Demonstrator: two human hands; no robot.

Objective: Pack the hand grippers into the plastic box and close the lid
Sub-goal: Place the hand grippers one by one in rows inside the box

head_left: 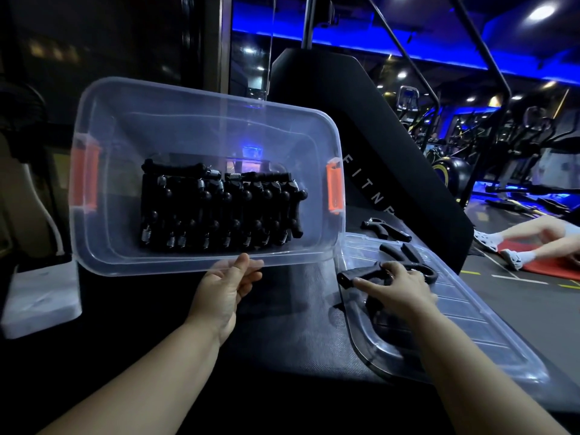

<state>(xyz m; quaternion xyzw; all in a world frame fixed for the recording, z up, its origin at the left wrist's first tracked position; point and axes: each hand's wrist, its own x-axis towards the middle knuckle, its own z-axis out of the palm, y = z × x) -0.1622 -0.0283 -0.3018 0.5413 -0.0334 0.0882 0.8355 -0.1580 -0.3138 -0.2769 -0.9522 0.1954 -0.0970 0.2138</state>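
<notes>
- The left hand (224, 288) is closed on the near rim of the plastic box (103, 246). The thumb is pressed on the outside of the rim and the fingers are curled over its edge.
- The box is held tilted, with its open side turned toward the camera, above the left part of the black textured surface (292, 324).
- The right hand (398, 287) is laid over a hand gripper (354, 274). The index finger is stretched along the handle and the other fingers are curled over the gripper's top.
- That gripper is seen lying on the clear lid (470, 324), which rests flat on the right side of the surface, near its right edge.
- A row of packed grippers (219, 208), black with metal springs, is stacked against the box's bottom.
- Orange latches (86, 177) are fitted at both short ends of the box.
- A second gripper (398, 251) lies on the lid just beyond the right hand.
- A third gripper (386, 229) lies on the surface past the lid's far edge.
</notes>
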